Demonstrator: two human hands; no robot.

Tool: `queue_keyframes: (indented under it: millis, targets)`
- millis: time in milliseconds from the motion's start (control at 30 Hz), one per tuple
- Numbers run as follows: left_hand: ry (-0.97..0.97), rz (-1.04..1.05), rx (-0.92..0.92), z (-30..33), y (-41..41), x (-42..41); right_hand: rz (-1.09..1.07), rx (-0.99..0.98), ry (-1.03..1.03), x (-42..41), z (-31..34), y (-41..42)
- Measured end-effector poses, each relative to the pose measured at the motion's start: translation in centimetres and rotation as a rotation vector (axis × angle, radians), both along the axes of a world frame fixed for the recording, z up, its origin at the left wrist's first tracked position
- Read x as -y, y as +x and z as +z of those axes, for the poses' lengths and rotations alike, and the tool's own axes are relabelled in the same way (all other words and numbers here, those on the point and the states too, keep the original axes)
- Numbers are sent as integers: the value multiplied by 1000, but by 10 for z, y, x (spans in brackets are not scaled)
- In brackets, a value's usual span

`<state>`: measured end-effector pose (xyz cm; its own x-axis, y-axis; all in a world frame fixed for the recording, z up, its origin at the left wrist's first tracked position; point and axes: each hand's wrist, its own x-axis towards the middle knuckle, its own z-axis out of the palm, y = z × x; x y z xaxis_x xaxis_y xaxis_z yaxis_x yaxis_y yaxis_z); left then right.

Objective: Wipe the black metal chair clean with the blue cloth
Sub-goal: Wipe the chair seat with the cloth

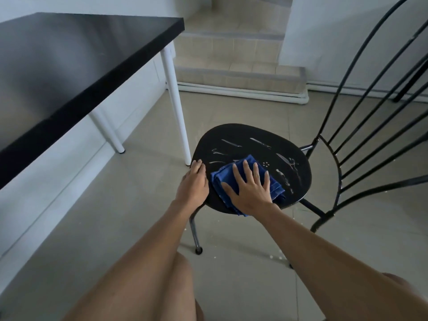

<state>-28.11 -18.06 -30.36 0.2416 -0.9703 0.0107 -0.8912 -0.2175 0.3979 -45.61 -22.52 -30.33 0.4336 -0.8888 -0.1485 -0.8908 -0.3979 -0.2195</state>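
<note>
Tile floor [139, 181], white-streaked black chair [243, 137].

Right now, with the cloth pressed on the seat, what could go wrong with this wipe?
White streaks lie across the seat beyond the folded blue cloth, which may smear them rather than lift them. The cloth overhangs the near rim under the right hand, so it might slip off. The left hand only rests on the rim, so the seat could shift.

Black table [69, 66], white legs [176, 103], steps [231, 49]
</note>
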Motion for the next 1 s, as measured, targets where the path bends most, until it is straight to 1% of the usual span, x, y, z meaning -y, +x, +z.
queue_keyframes:
  millis: [100,233,333,400,467,567,633,700,767,867,933,1000]
  targets:
    - [-44,-75,-11,-13,1,-2,-50,-54,15,4,-1,14]
    - [-44,-40,18,-22,-3,-1,-59,-57,-29,1,-2,25]
    - [2,-22,41,-24,-5,2,11,-38,-67,-9,-3,5]
    - [-15,-20,59,-26,-5,2,36,-61,-90,-13,-2,-23]
    - [-30,-7,103,-29,-6,2,-2,-97,-92,-6,0,-54]
    - [-12,15,147,-33,-8,1,-127,-128,-35,21,1,-82]
    - [-27,24,172,-34,-9,2,-210,-145,37,42,3,-77]
    - [-82,56,158,-36,-11,2,-239,-143,80,56,4,-52]
    - [-114,102,111,-38,-14,3,-170,-116,76,53,3,-14]
    - [-118,107,41,-41,-12,3,-8,-49,11,22,1,27]
    - [-120,67,38,-42,-9,0,43,-35,-26,0,1,25]
    - [-121,74,-11,-41,-8,1,75,-50,-63,-11,0,0]
